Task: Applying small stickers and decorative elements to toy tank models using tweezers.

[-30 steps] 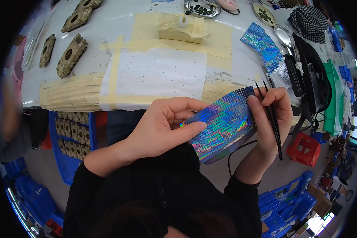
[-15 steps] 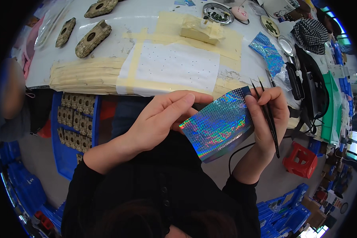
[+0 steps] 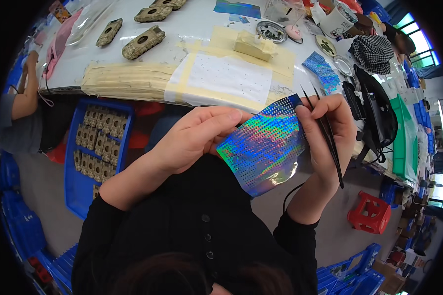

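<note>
A shiny holographic sheet with rows of small marks is stretched between my hands in front of my body. Fingers of my left hand reach behind its left edge, thumb lying along the index finger, in a light hold. The thumb of my right hand presses on the sheet's upper right corner. That same hand carries black tweezers, tips pointing up and away, free of the sheet. Beyond it, a white paper with scattered tiny dark specks is taped to the table edge.
Camouflage model tank hulls stand at the table's far left; more fill a blue crate below. A tape-covered block, round metal dish, blue holographic piece and black bag lie beyond. Another person's arm is at left.
The view has shifted, showing more of the far table. The sheet has tilted, its sheen changed and its lower edge curled. Both hands keep their hold; the tweezers stay in the right.
</note>
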### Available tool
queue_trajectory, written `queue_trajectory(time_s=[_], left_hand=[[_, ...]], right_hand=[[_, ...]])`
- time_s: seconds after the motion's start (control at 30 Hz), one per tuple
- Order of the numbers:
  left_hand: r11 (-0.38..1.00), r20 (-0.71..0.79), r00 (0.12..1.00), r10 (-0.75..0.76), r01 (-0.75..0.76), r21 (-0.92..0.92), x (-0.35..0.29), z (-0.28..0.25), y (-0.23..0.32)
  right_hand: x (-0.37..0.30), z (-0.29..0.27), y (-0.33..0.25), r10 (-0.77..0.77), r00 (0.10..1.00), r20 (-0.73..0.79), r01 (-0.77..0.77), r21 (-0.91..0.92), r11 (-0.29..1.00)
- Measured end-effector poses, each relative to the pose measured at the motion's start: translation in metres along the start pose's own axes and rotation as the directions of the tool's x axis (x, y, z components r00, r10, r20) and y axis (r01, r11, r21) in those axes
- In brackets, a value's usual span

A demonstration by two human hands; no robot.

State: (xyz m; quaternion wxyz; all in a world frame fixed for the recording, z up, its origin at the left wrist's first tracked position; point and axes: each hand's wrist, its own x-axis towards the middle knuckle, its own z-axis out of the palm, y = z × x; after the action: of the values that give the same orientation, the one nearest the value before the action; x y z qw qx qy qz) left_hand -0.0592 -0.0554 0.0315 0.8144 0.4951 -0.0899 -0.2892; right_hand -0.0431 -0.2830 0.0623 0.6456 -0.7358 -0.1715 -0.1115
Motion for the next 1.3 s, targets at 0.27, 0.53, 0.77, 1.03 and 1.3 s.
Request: queue_trajectory(time_s=[0.27,0.53,0.77,1.03,1.3], left_hand=[[0.997,0.067,0.997,-0.049,0.052,-0.049,0.031,-0.006,0.0],[0.997,-0.134,0.988,0.079,-0.081,-0.008,0.043,-0.018,-0.005],[0.999,-0.138,0.99,0.003,-0.009,-0.043,0.043,-0.03,0.003],[0.996,-0.209,0.976,0.057,-0.07,-0.054,0.043,-0.035,0.002],[0.999,-0.215,0.977,0.007,-0.017,-0.045,0.045,-0.034,0.003]], right_hand=[[0.025,0.003,0.023,0.02,0.996,0.087,-0.02,0.001,1.0],[0.043,0.0,0.037,0.126,0.991,0.05,-0.13,0.074,0.989],[0.038,0.009,0.045,0.12,0.99,0.072,-0.127,0.102,0.987],[0.039,0.028,0.059,-0.098,0.992,-0.078,0.088,-0.131,0.987],[0.009,0.036,0.047,-0.444,0.891,0.092,0.412,-0.57,0.711]])
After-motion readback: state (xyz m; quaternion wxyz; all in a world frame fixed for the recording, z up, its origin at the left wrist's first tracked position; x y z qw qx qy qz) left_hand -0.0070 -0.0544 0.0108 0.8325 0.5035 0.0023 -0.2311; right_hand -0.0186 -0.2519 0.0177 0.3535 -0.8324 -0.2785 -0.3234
